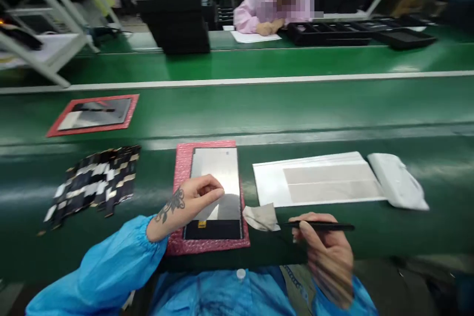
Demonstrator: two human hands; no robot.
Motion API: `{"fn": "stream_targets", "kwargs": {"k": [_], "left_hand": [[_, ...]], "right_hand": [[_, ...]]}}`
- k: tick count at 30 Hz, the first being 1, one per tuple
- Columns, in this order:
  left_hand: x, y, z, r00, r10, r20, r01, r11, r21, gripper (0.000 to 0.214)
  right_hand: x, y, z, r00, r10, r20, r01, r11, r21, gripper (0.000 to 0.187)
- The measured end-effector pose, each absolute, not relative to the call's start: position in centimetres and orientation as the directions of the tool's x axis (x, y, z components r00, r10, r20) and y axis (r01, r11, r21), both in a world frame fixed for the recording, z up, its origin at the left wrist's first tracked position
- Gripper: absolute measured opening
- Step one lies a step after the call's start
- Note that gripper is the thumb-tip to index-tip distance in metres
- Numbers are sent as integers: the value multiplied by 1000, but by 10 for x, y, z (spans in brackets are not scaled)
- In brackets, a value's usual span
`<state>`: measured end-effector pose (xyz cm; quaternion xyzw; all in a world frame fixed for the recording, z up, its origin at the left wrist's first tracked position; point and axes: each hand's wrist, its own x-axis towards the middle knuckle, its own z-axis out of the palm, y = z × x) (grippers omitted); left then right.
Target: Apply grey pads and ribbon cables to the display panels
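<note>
A flat display panel (218, 168) with a shiny face lies on a pink bubble-wrap mat (182, 168) in front of me. My left hand (192, 200) rests on the panel's left side with its fingers curled and pinched together over the glass. My right hand (328, 247) is closed round black tweezers (322, 226), held level and pointing left, just right of the mat. A small grey wipe (262, 217) lies between the mat and the tweezers' tip.
A heap of black and gold flex strips (94, 182) lies to the left. White sheets (318, 182) and a white bag (398, 180) lie to the right. Another panel on a red mat (92, 114) rides the green belt. Across it a person in pink sits by black trays (333, 32).
</note>
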<state>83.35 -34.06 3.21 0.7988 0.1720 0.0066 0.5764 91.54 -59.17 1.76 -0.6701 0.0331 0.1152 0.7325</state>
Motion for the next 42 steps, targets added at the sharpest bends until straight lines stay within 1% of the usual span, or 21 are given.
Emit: {"fn": "stream_targets", "kwargs": {"k": [1,3,5,8,10,12,15,19,23,27,30,35,39,42], "left_hand": [[815,-341,28,903,343,-258,323,-145,935,36],[785,-347,14,834,401,-378,376,87,922,43],[766,-356,0,791,383,-478,392,282,875,51],[759,-368,-9,762,298,-576,376,520,767,59],[762,-372,-8,764,239,-599,359,614,703,61],[766,-374,-5,775,198,-600,339,672,659,62],[768,-376,-4,776,176,-606,312,728,611,60],[766,-377,-7,759,194,-621,318,722,614,54],[765,-375,-7,740,264,-619,322,668,671,51],[767,-372,-5,752,354,-556,302,565,768,49],[768,-372,-5,761,399,-512,301,482,823,44],[769,-371,-8,781,398,-482,331,392,859,35],[765,-372,-16,753,480,-450,323,325,889,37],[758,-375,-23,761,526,-379,320,203,925,39]], "right_hand": [[917,-589,15,968,149,-203,-214,62,-975,25],[918,-580,13,961,204,-185,-197,40,-980,27],[917,-571,14,954,256,-159,-173,31,-985,27],[910,-559,16,932,336,-137,-152,21,-988,28],[905,-555,16,922,365,-129,-144,16,-989,27],[901,-552,14,926,359,-117,-134,22,-991,27],[896,-550,13,923,360,-133,-153,29,-988,27],[894,-549,17,908,382,-173,-199,30,-980,27],[895,-554,15,916,351,-193,-206,0,-979,27],[895,-562,-2,916,330,-229,-219,-67,-973,26],[894,-567,-15,918,299,-260,-245,-89,-966,28],[895,-571,-26,901,332,-281,-260,-106,-960,27],[893,-571,-32,895,333,-296,-270,-124,-955,29],[888,-573,-39,883,349,-314,-280,-144,-949,31]]}}
